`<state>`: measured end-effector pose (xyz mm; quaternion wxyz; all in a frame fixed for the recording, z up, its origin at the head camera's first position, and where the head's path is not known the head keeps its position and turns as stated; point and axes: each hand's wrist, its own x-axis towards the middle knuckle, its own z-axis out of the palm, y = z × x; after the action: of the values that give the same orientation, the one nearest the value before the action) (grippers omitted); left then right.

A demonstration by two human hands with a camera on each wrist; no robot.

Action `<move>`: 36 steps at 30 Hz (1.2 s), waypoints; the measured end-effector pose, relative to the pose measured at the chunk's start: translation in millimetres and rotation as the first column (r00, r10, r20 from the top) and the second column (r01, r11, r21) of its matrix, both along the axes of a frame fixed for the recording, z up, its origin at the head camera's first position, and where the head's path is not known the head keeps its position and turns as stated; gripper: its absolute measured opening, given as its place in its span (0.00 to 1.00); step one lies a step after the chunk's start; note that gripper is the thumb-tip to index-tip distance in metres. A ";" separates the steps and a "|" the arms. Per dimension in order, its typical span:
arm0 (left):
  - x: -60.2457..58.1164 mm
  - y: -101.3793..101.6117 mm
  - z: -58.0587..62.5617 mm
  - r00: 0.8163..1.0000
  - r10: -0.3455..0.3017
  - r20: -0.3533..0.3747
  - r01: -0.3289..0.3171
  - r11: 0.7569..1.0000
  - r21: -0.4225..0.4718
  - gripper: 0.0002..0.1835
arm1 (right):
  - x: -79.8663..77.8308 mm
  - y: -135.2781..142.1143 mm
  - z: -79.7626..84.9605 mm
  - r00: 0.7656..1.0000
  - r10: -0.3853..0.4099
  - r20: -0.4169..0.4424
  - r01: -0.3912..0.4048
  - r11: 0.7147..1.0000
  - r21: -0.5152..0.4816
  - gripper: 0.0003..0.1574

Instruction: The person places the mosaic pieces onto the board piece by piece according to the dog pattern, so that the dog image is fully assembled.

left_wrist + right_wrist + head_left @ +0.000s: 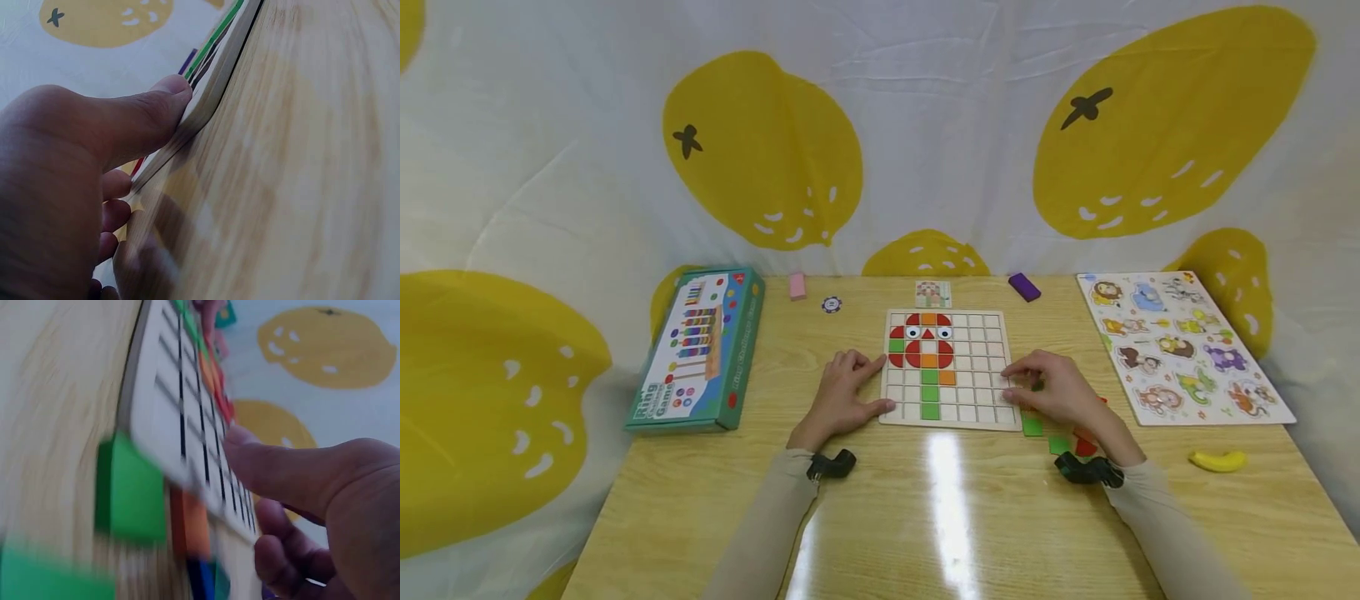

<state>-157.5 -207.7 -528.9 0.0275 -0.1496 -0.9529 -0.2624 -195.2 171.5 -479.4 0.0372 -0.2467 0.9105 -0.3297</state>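
A wooden grid board (977,414) lies mid-table, its left part bearing red, orange and green pieces and two eye pieces. My left hand (841,395) touches its left side with thumb and index finger spread apart. In the left wrist view, the thumb (164,100) rests against the board's edge. My right hand (1054,390) is at the board's right side, thumb and fingertips over the rim, with no piece visible between them. Beneath and beside this hand lie loose pieces, among them a green square (1032,426) and a red piece (1086,446).
A small picture card (933,293) sits behind the board. To the left are a ring game box (700,350), a pink block (797,287) and a chip (831,305). On the right lie a purple block (1024,287), an animal puzzle (1180,350) and a toy banana (1217,461).
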 end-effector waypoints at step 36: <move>-0.1 -0.7 1.1 1.000 -0.006 0.014 0.006 1.000 0.000 0.45 | -5.1 -53.9 -24.9 0.999 0.019 0.028 -0.010 0.958 -0.288 0.22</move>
<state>-157.7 -208.4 -527.8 0.0201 -0.1504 -0.9526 -0.2635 -200.3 117.6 -504.3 0.0172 -0.2509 0.8505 -0.4619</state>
